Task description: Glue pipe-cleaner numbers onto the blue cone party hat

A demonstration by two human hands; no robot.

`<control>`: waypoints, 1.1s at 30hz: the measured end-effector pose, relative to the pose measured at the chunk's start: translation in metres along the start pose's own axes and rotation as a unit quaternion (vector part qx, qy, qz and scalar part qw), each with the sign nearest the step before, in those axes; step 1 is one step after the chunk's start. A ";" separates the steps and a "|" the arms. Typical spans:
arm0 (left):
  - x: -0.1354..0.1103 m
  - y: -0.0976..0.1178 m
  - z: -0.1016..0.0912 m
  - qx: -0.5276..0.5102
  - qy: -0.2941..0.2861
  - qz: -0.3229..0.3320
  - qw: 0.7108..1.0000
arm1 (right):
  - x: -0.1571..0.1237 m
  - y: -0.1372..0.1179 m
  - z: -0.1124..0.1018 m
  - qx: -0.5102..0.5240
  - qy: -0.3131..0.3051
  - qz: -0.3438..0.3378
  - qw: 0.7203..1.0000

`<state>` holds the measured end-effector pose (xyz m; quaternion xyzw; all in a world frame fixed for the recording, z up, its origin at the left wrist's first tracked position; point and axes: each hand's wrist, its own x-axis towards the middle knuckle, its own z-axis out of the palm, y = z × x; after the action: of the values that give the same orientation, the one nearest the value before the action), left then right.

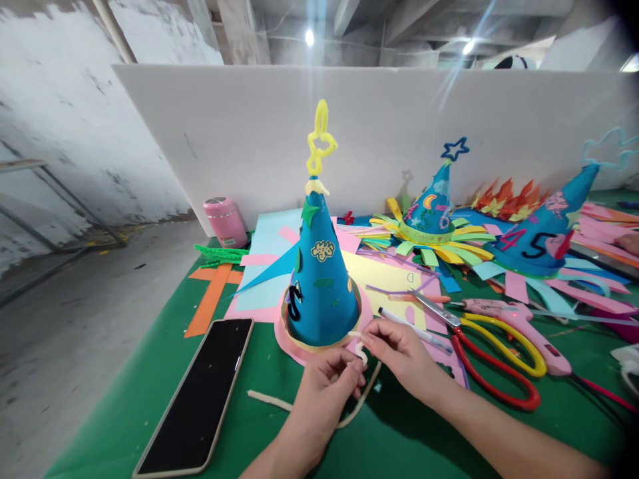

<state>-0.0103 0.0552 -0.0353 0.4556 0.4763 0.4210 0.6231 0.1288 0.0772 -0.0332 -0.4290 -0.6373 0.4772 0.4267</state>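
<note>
I see a cream pipe cleaner [269, 400], thin and fuzzy. One end lies flat on the green table [124, 412] near its front edge. The rest loops round to a small curl pinched between my left hand [327, 386] and right hand [399, 352]. The curl sits against the pink brim of a blue cone hat [319, 279], which stands upright mid-table with a yellow star on its tip.

Bare tabletop [160, 366] lay open between the phone [200, 392] and my left grip [327, 389], crossed only by the cream pipe cleaner [269, 399]; the blue cone hat [319, 279] stood just ahead, barring the way forward; scissors [494, 359] and a glue gun [519, 326] crowded in beside my right grip [399, 352]; a white board [349, 133] walled the far side.
</note>
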 end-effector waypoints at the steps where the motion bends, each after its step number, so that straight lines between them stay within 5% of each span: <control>1: 0.001 -0.001 -0.001 -0.001 -0.005 0.003 1.000 | 0.000 0.000 0.000 0.002 -0.002 -0.003 1.000; 17: 0.000 0.000 -0.005 0.054 -0.026 0.027 0.998 | -0.003 -0.009 -0.005 -0.110 -0.044 -0.087 0.989; 33: 0.000 -0.004 -0.008 -0.092 -0.078 0.003 0.993 | -0.002 -0.011 -0.008 -0.107 -0.070 -0.117 0.985</control>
<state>-0.0174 0.0560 -0.0406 0.4295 0.3839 0.4277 0.6966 0.1351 0.0755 -0.0211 -0.3607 -0.7588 0.3818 0.3852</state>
